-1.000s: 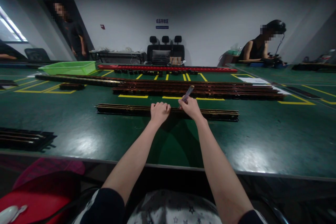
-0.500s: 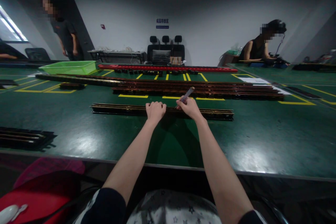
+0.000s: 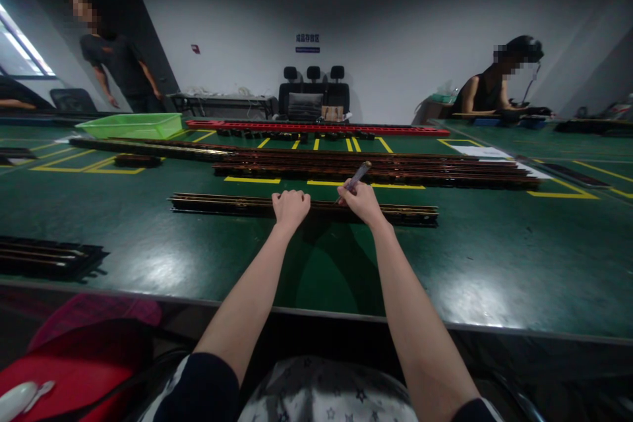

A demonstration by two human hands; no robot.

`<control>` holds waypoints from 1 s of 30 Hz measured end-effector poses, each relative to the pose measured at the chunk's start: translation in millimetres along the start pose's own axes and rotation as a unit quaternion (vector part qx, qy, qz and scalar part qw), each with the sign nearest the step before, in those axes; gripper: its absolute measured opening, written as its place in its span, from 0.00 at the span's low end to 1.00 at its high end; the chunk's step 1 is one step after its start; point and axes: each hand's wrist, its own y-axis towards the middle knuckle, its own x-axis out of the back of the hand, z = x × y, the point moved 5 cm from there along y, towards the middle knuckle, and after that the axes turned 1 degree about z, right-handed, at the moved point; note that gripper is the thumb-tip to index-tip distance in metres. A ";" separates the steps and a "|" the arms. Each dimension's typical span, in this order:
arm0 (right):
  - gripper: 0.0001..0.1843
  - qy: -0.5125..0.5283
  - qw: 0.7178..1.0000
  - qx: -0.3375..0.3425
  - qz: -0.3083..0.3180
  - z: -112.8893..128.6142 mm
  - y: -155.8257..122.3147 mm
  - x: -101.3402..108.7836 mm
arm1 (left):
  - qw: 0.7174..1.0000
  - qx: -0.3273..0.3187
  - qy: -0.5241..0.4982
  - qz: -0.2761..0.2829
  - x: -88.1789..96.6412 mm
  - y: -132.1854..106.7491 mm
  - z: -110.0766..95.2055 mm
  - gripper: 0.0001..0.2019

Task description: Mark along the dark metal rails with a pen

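**Rail [image 3: 222, 205] held only at its middle, ends free**

The rail lies flat on the green worktop [image 3: 148, 257], running across the view. It is near the front edge and well apart from the stack [image 3: 395, 170] of similar rails behind it. The left hand [image 3: 291, 206] is clenched over the rail's middle, knuckles up, bearing down on it. The right hand [image 3: 363, 203] sits just beside it on the same rail and pinches a slim pen [image 3: 357, 177]. The pen's free end points up and away. Its tip is hidden behind the fingers, so I cannot tell whether it touches the rail.

The main risk, as I judge it, is the rail pivoting. Both hands sit close together at mid-length and the two long ends lie unheld on a glossy surface. A sideways push from the pen could swing one end round and put the tip off its spot.

A second risk is the pen skating off the narrow top face. The grip on it looks light, and the left knuckles are near enough to be jabbed.

Raising the rail from the middle alone could also let such a long, thin piece sag or twist.

The black tray [image 3: 44, 257] at the left is well apart, so a knock against it seems unlikely.
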 end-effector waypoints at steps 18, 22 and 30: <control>0.08 -0.030 0.999 -0.010 -0.008 -0.5 -1.1 1.1 | 1.000 -0.006 0.016 0.001 -1.4 0.7 0.0 0.23; 0.08 -0.046 0.999 -0.002 -0.003 0.8 -1.0 0.6 | 1.000 -0.006 0.015 0.006 -0.2 0.2 -0.6 0.22; 0.09 -0.051 0.998 -0.015 -0.033 -2.6 -1.7 6.5 | 1.000 -0.006 0.014 0.006 0.8 -1.1 -0.8 0.22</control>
